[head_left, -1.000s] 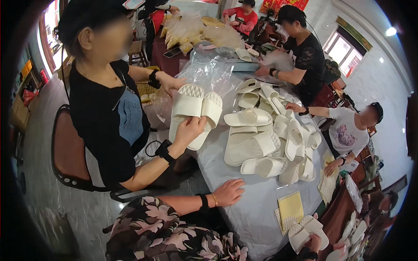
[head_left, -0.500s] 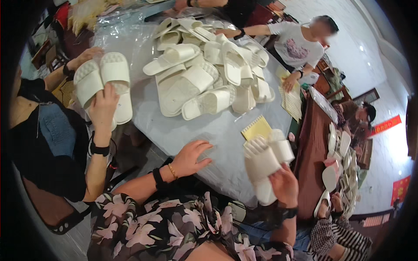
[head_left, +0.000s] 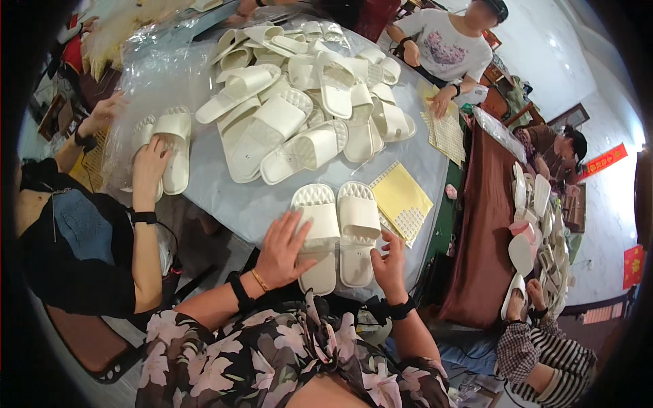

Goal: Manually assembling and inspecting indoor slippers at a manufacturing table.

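Cream quilted slippers (head_left: 326, 228), my left grip (head_left: 279, 254) spread on one, right grip (head_left: 390, 270) loosely parted, yellow sheet (head_left: 403, 193) alongside, slipper heap (head_left: 282, 117) beyond

Bare strip of table (head_left: 228, 206) at near left, passable between co-worker's slippers (head_left: 177, 146) and slipper pair (head_left: 324, 226), far side blocked by slipper heap (head_left: 280, 121), narrow gap between heap and pair, yellow sheets (head_left: 403, 196) at right

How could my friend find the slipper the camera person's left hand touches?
Start at the grey table, then go below the slipper heap to the near edge. There, a cream left slide slipper and right slide slipper lie side by side. Pick the left: only its strap lies partly under the left hand.
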The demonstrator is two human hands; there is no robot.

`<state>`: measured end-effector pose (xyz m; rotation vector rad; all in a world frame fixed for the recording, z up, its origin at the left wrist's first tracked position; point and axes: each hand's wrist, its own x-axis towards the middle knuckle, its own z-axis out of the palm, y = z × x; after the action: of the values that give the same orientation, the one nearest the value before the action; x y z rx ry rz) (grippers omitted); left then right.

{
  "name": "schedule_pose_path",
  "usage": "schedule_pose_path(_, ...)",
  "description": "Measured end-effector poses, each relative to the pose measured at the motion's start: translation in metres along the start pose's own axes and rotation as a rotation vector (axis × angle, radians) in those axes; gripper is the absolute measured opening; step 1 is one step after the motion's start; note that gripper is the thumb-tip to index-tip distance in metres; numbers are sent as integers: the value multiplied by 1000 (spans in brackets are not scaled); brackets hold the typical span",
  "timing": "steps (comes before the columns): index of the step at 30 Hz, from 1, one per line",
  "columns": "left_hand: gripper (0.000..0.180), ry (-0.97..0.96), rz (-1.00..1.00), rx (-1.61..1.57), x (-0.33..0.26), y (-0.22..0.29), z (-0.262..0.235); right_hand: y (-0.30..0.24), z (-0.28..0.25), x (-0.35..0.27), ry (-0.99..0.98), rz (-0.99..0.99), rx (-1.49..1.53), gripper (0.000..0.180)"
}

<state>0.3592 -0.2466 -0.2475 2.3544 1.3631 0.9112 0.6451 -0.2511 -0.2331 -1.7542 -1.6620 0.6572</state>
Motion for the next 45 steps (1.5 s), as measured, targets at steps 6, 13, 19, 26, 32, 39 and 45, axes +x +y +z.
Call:
schedule_pose_path(6,80,-67,-7,59,15,0,20,10,12,13,-114,-20,-83,80)
schedule_pose_path(13,75,-22,-27,181,41,-18,8,4,20,33,25,-66,66,66)
schedule_pose_path(19,50,25,302,-78,43,10,6,-7,8,11,48,0,90,35)
schedule_pose_path(26,36,-190,349,-55,69,20,37,-11,8,10,21,-3,129,20)
schedule_pose_path(32,46,-253,291,61,73,25,45,7,5,19,21,48,128,17)
schedule_pose_path(39,56,-282,255,50,72,25,50,59,-33,66,236,35,-82,17)
schedule_pose_path(45,56,-250,251,47,69,23,51,56,-37,82,105,63,-194,18)
